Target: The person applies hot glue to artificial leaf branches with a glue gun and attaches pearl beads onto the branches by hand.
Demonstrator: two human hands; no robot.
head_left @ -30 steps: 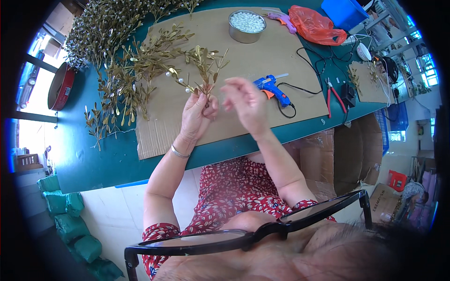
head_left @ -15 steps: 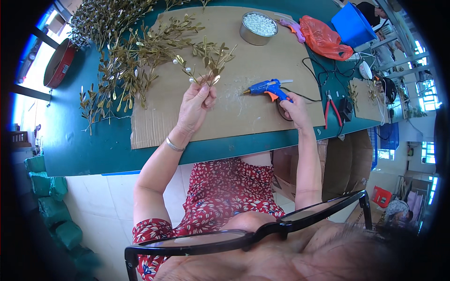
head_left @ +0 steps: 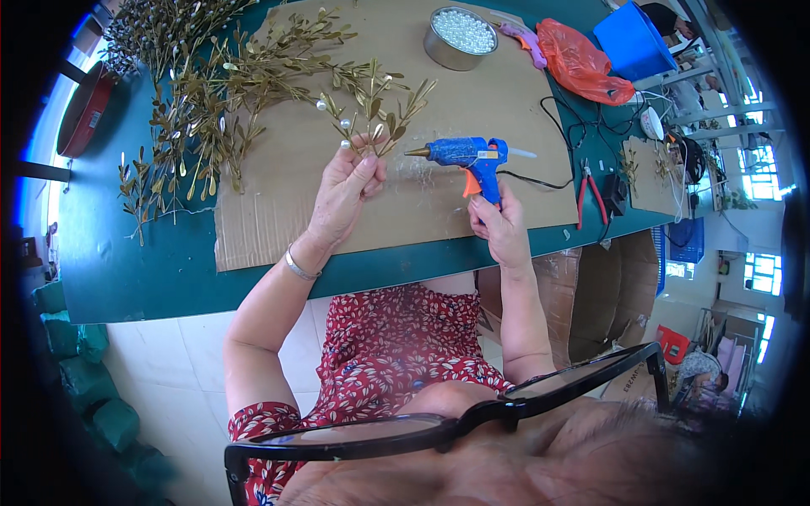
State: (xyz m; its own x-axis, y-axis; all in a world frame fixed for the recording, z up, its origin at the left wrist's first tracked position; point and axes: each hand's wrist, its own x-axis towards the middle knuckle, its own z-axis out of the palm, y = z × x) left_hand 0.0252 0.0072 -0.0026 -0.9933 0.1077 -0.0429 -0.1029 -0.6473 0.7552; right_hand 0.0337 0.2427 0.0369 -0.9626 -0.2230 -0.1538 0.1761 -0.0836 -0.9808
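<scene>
My left hand [head_left: 348, 187] is closed, pinching the lower stems of a gold-leaved sprig [head_left: 373, 105] above the cardboard. White pearl beads sit along the sprig's left side, one pearl bead [head_left: 345, 124] standing out clearly. Wrapped round the handle of a blue glue gun [head_left: 477, 153] is my right hand [head_left: 501, 223], close to the orange trigger. The gun's metal nozzle points left at the sprig, a short gap from its leaves. A clear glue stick [head_left: 522, 153] pokes out of the gun's back.
Gold sprigs [head_left: 207, 126] pile up at the left. A round tin of white beads [head_left: 460, 38] stands at the back of the cardboard sheet [head_left: 295, 215]. Rightward lie a red plastic bag [head_left: 578, 63], a blue bin [head_left: 633, 42], red-handled pliers [head_left: 591, 194] and black cords.
My right hand has lifted the glue gun and swung it left, bringing its nozzle nearer the sprig. My left hand still grips the sprig. The whole view has shifted slightly.
</scene>
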